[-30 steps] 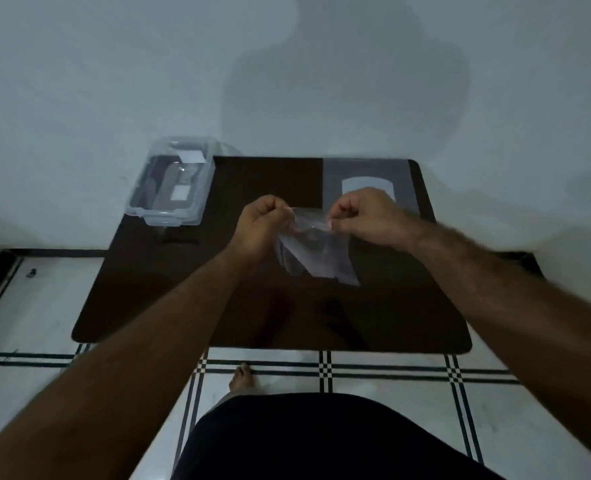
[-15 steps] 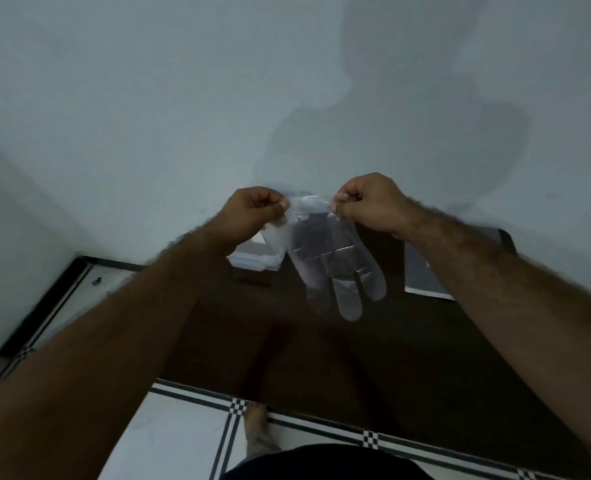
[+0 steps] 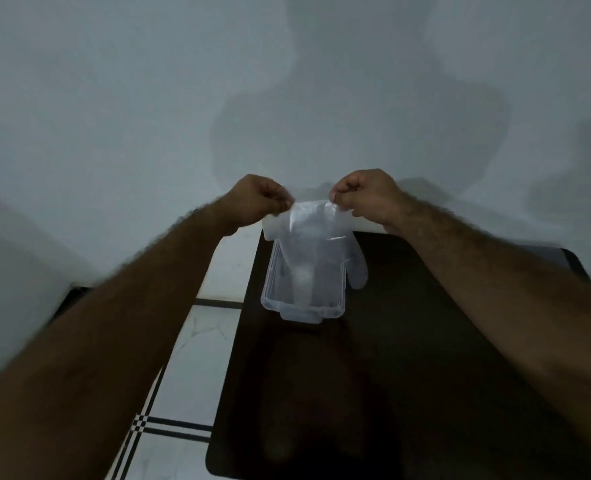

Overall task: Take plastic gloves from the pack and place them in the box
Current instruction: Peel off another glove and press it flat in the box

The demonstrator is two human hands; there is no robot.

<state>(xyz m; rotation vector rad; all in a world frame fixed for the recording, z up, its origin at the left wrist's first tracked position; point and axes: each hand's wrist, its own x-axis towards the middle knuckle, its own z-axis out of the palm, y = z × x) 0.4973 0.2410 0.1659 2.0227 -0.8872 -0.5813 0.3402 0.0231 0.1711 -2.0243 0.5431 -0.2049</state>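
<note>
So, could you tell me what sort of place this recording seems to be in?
Probably a room in a home, though that's a guess: a low dark table stands against a plain painted wall on a white tiled floor with black checked border lines. Nothing like workshop or laboratory equipment is visible.

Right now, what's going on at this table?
A person holds a clear plastic glove up by its cuff, the left hand pinching one corner and the right hand the other. It hangs, fingers down, over an open clear box at the corner of a dark table. The glove is not in the box yet; it looks about to be lowered in.
</note>
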